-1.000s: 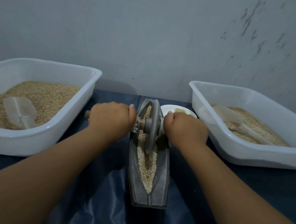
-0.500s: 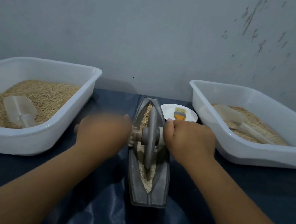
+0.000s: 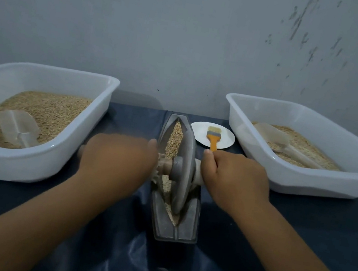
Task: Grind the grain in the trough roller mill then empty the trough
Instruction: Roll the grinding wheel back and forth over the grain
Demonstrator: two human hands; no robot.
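Rolling toward me, the wheel now sits near the trough's near end. Both my hands, left hand and right hand, grip its axle handles tight. Whole grain remains at the far end, so grinding continues; emptying comes later.

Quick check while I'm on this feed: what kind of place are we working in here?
Probably a makeshift grain-grinding station, not a kitchen proper: a table under dark sheeting against a bare scuffed wall. Two white tubs hold grain and scoops, flanking the trough roller mill that both hands are working.
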